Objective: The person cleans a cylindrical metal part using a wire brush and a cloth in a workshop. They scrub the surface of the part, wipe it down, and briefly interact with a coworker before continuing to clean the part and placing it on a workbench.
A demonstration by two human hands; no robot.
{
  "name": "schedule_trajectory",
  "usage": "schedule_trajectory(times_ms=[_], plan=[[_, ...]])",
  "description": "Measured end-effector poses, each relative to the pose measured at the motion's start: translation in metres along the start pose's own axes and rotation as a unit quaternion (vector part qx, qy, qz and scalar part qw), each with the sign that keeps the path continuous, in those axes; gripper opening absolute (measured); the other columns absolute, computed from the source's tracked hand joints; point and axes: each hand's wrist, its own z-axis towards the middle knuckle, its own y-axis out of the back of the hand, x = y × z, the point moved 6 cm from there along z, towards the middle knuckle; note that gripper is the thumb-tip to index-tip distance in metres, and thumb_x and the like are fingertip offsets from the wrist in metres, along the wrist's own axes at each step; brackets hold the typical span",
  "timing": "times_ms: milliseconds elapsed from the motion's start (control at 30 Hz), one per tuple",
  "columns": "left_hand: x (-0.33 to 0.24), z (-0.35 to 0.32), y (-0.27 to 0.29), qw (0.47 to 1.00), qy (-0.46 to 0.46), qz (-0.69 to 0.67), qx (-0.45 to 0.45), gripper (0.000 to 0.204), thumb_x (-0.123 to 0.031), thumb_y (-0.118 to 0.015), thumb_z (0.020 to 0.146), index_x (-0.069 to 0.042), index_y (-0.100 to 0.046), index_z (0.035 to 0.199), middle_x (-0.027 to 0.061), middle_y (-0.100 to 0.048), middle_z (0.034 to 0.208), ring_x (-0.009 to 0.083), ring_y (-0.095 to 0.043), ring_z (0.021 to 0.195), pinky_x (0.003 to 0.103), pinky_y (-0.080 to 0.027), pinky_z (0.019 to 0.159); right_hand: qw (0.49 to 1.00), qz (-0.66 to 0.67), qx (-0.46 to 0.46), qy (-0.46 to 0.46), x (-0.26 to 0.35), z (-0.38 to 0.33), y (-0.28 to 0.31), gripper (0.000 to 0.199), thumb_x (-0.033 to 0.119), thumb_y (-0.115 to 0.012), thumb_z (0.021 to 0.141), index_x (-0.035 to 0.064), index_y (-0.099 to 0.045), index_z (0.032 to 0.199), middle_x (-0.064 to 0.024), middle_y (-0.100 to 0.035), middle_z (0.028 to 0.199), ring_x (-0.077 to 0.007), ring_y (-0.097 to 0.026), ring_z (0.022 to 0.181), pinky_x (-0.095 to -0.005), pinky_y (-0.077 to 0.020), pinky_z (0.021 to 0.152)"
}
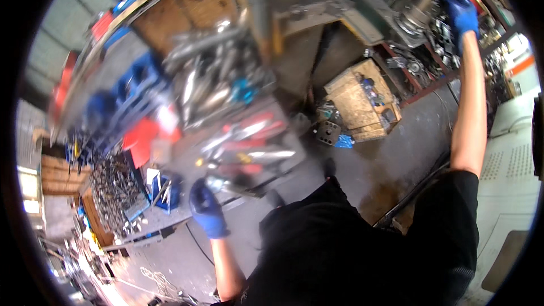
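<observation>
My left hand [206, 209], in a blue glove, is at the near edge of a grey workbench [190, 156]. Its fingers look curled but are smeared, and anything in them cannot be made out. Just beyond it lie blurred hand tools with red handles [255, 127] and shiny metal pieces. Far off to the right, my outstretched right hand [460, 14], also blue-gloved, has its fingers bent over the upper end of a stepped metal cylinder [418, 10]. That cylinder stands among metal parts on a dark red rack [411, 88]; the fingertips are partly hidden.
Heaped metal tooling [212, 73] and a blue bin [136, 82] occupy the bench's far side. A wooden crate [362, 102] with oddments is on the floor, between bench and rack. A white perforated cabinet [510, 175] stands at the right. Cable [158, 280] lies on the floor lower left.
</observation>
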Motion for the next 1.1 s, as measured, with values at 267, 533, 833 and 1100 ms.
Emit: schedule_trajectory(times_ms=[267, 533, 833, 1100], plan=[[-0.26, -0.003, -0.147, 0.962, -0.172, -0.114, 0.18, 0.019, -0.002, -0.058, 0.102, 0.001, -0.068, 0.118, 0.013, -0.072, 0.116, 0.0218, -0.067, 0.109, 0.036, -0.051, 0.1, 0.939, 0.297, 0.142, 0.102, 0.007, 0.006, -0.033, 0.033, 0.025, -0.066, 0.099, 0.0093, -0.073, 0.127, -0.0047, -0.076, 0.12, -0.0144, -0.069, 0.108, -0.032, -0.0527, 0.099], [-0.474, 0.006, -0.245, 0.907, -0.319, -0.136, 0.238, 0.025, -0.008, -0.061, 0.101, 0.001, -0.066, 0.123, 0.0145, -0.07, 0.122, 0.0238, -0.064, 0.115, 0.037, -0.047, 0.104, 0.738, 0.58, 0.324, 0.116, 0.004, 0.011, -0.042, 0.027, 0.012, -0.068, 0.094, 0.0027, -0.074, 0.118, -0.0088, -0.076, 0.11, -0.0182, -0.07, 0.103, -0.034, -0.0554, 0.095], [-0.586, 0.058, -0.28, 0.897, -0.43, -0.073, 0.07, 0.023, -0.003, -0.064, 0.098, 0.002, -0.069, 0.12, 0.0143, -0.069, 0.124, 0.0232, -0.063, 0.115, 0.038, -0.047, 0.104, 0.818, 0.505, 0.235, 0.143, 0.034, 0.008, -0.044, 0.015, 0.008, -0.067, 0.095, 0.0039, -0.08, 0.101, -0.0065, -0.078, 0.09, -0.01, -0.069, 0.085, -0.0297, -0.0565, 0.082], [-0.592, 0.09, -0.309, 0.899, -0.311, -0.223, 0.213, 0.017, 0.004, -0.066, 0.093, 0.006, -0.074, 0.108, 0.0115, -0.071, 0.114, 0.0171, -0.064, 0.104, 0.031, -0.05, 0.095, 0.777, 0.581, 0.209, 0.121, 0.03, 0.003, -0.054, 0.018, 0.005, -0.066, 0.098, 0.0005, -0.072, 0.114, -0.0104, -0.073, 0.107, -0.0142, -0.067, 0.097, -0.0319, -0.0559, 0.087]])
